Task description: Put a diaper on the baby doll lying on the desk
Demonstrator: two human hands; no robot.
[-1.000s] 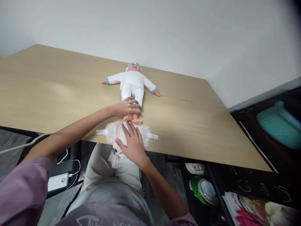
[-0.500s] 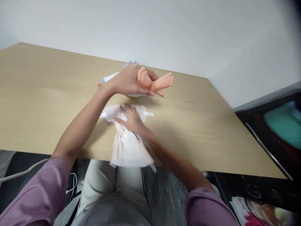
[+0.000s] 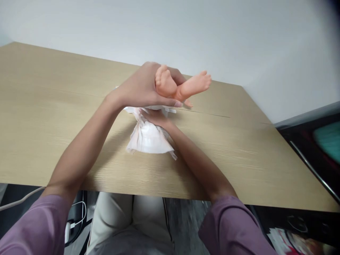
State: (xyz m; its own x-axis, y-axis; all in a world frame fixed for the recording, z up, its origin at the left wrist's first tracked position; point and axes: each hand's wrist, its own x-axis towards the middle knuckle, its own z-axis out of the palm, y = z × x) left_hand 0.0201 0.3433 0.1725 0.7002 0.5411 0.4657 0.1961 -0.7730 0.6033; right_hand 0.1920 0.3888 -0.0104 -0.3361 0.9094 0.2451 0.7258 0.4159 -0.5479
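Observation:
My left hand (image 3: 140,85) is wrapped round the legs of a baby doll (image 3: 166,83), whose bare feet stick up and to the right. The doll's body is mostly behind this hand, and a small doll hand shows below the feet. Under the raised legs lies an unfolded white diaper (image 3: 151,138), with its tapes out at the sides. My right hand (image 3: 156,117) rests flat on the diaper's gathered middle, its thumb side showing. Its fingertips are hidden beneath the doll and my left hand.
The wooden table (image 3: 66,124) ends at a pale wall (image 3: 186,35) behind the doll. A dark piece of furniture with a shiny rail (image 3: 313,166) stands at the right. A white cable (image 3: 23,199) hangs below the front edge at left.
My right hand has pushed the diaper away from me, from the table's front edge to beneath the doll. My left hand still holds the legs, now slightly higher in view.

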